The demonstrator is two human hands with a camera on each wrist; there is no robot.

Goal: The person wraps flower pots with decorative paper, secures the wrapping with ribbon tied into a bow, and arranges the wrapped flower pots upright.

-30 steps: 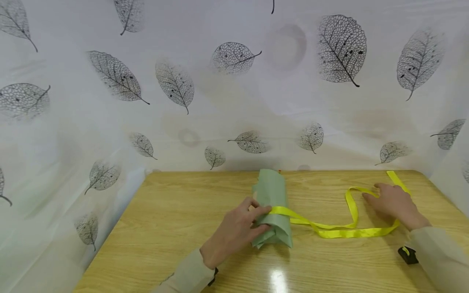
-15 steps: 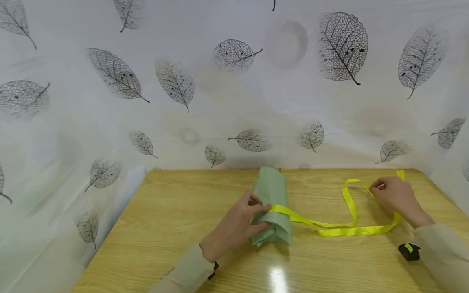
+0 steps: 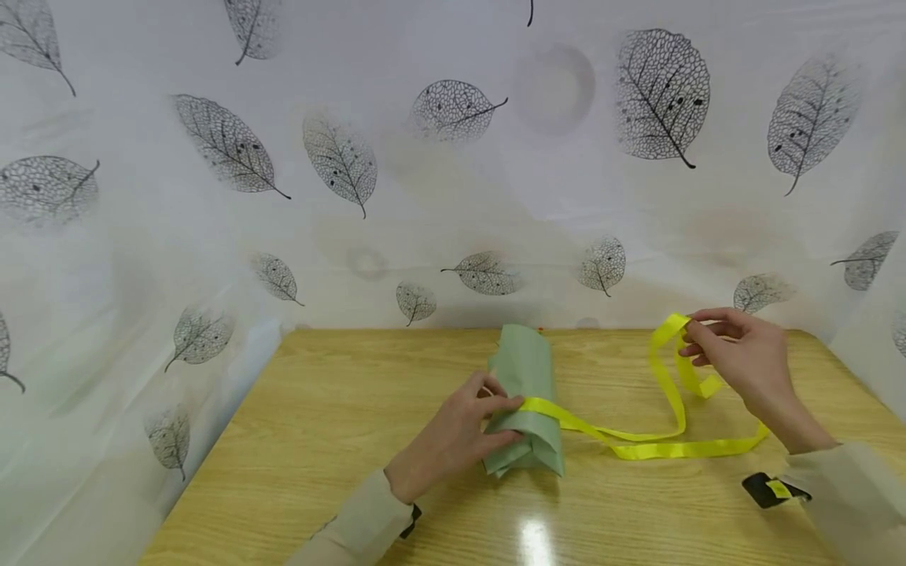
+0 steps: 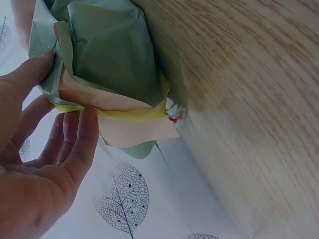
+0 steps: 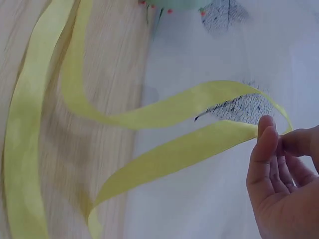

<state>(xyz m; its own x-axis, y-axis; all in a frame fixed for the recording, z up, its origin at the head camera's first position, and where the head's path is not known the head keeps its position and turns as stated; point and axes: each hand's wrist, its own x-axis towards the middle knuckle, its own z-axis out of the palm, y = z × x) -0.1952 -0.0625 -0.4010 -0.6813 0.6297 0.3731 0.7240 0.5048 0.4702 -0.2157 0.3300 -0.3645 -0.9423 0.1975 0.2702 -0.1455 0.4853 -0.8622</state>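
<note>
A bundle wrapped in green paper (image 3: 525,363) lies on the table, with a yellow ribbon (image 3: 683,450) across its lower part. My left hand (image 3: 451,442) grips the bundle from its left side. In the left wrist view, the thumb lies on the green paper (image 4: 112,47) and fingertips press the ribbon (image 4: 134,114) over a peach inner layer. Small red tips on thin stems (image 5: 169,11) show beyond the paper in the right wrist view. My right hand (image 3: 752,358) pinches the ribbon between thumb and fingers, raised above the table, a loop and short tail hanging from it.
The wood-grain table (image 3: 340,409) reaches back to a white curtain (image 3: 382,47) printed with dark leaf skeletons. Black wrist devices (image 3: 767,490) show by both sleeves. A slack length of ribbon lies on the table between the bundle and the right forearm.
My right hand has taken hold of the ribbon, lifted it off the table and moved left, drawing its free end along. The left hand has stayed on the bundle.
</note>
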